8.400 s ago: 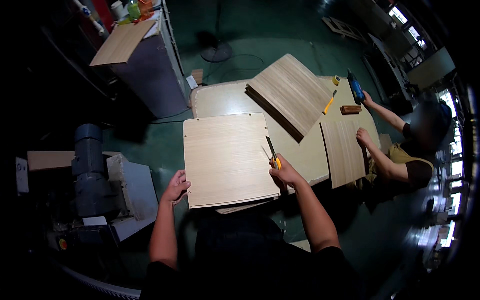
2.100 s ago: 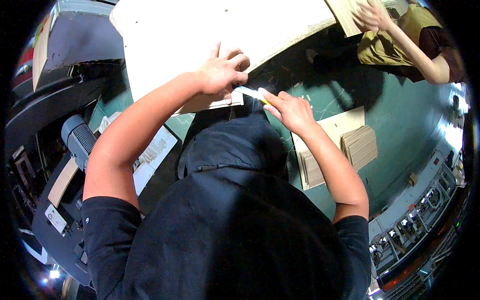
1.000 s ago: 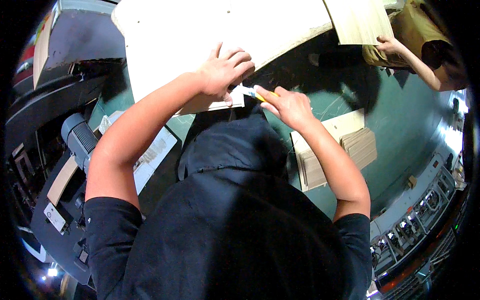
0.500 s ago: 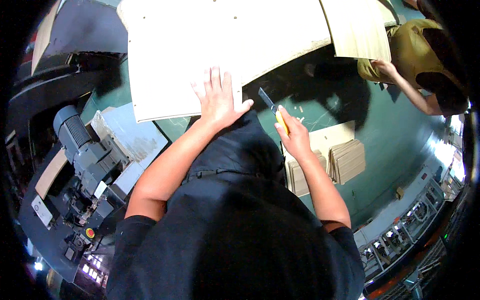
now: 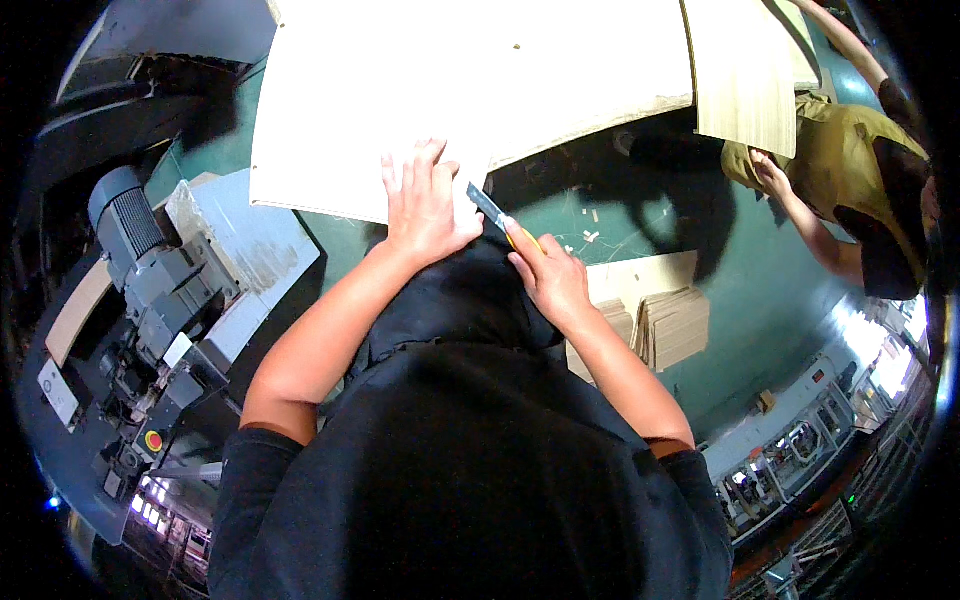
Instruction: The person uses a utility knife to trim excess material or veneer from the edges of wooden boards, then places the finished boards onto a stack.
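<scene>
A large pale wooden sheet (image 5: 400, 90) lies on the table in front of me, its near edge over my lap. My left hand (image 5: 428, 200) rests flat on the sheet's near edge, fingers spread. My right hand (image 5: 548, 275) grips a yellow-handled utility knife (image 5: 497, 216). The knife's blade points up-left toward the sheet's near corner, right beside my left hand.
A grey motor and machine housing (image 5: 150, 280) stand to my left. Another person in an olive top (image 5: 850, 170) works at the right, a hand by a second wooden panel (image 5: 740, 75). Stacked wood pieces (image 5: 660, 320) lie on the green floor (image 5: 760, 290).
My view has lifted and the sheet fills more of the top. My left hand flattened onto the sheet's edge, and the knife now angles toward the sheet corner.
</scene>
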`<state>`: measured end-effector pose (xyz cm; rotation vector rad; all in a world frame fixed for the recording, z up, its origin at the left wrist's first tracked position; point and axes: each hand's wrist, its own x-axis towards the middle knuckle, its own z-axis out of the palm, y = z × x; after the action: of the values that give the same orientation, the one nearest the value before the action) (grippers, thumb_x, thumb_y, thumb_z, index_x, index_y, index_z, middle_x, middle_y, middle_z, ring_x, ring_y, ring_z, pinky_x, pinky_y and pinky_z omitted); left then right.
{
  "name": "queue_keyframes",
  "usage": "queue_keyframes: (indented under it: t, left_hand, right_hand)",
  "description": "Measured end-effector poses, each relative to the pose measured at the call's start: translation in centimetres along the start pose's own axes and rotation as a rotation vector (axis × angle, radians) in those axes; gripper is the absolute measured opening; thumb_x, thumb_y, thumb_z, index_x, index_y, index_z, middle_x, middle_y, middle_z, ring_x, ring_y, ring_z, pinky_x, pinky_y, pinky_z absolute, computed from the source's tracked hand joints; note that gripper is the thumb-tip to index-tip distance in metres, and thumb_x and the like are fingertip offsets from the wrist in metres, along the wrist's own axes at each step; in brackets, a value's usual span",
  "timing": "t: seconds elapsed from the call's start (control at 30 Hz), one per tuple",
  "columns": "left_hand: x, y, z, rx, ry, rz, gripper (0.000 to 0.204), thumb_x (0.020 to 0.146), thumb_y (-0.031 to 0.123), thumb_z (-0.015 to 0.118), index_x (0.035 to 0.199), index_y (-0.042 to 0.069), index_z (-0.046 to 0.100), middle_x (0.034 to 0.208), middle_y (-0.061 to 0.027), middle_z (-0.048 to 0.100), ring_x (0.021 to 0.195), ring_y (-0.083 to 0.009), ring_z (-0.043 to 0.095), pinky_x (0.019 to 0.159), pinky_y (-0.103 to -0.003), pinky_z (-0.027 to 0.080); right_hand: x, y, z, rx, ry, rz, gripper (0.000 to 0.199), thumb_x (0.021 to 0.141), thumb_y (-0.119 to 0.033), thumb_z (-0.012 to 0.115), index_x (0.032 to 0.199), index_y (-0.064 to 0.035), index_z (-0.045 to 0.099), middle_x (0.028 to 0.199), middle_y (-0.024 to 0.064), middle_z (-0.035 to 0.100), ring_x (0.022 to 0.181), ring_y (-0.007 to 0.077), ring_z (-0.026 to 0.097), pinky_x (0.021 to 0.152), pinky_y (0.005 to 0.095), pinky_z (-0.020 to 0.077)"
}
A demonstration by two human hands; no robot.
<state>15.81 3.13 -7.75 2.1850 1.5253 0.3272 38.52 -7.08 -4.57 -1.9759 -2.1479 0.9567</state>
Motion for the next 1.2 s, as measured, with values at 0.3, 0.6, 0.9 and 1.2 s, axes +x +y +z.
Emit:
queue_keyframes:
  t: [0.3,0.6,0.9,1.2]
  left_hand:
    - [0.1,-0.2,0.7,-0.002,0.035,0.003,0.079,0.062,0.036,0.093,0.126,0.002,0.062,0.16,-0.0219,0.043,0.155,-0.0436,0.037,0.123,-0.078,0.015]
    - [0.0,-0.4,0.8,-0.044,0.046,0.02,0.076,0.06,0.038,0.095,0.121,0.004,0.066,0.158,-0.0215,0.047,0.154,-0.0434,0.038,0.122,-0.078,0.017]
    - [0.0,-0.6,0.5,-0.041,0.013,0.032,0.079,0.06,0.04,0.095,0.124,0.004,0.066,0.159,-0.0211,0.046,0.154,-0.0422,0.037,0.121,-0.079,0.017]
    - [0.1,-1.0,0.7,-0.068,0.034,0.054,0.078,0.063,0.041,0.092,0.125,0.004,0.065,0.159,-0.0216,0.045,0.153,-0.0438,0.038,0.121,-0.079,0.016]
  right_hand:
    - [-0.4,-2.0,0.6,-0.031,0.062,0.006,0.058,0.101,-0.029,0.073,0.156,-0.0311,0.057,0.09,0.0108,0.06,0.067,0.0342,0.068,0.058,0.0464,0.0583]
    - [1.8,-2.7,0.5,-0.058,0.118,0.118,0.054,0.102,-0.026,0.071,0.155,-0.0243,0.06,0.083,0.0118,0.062,0.07,0.0352,0.068,0.062,0.0479,0.0571]
    - [8.7,-2.1,-2.3,-0.097,0.181,0.1,0.051,0.102,-0.023,0.071,0.152,-0.0192,0.062,0.084,0.0148,0.065,0.076,0.0369,0.069,0.066,0.0497,0.0563]
    - [3.3,-4.6,-0.1,-0.04,0.084,0.16,0.058,0.102,-0.024,0.072,0.158,-0.0222,0.056,0.088,0.0141,0.064,0.078,0.0359,0.069,0.069,0.0479,0.0577]
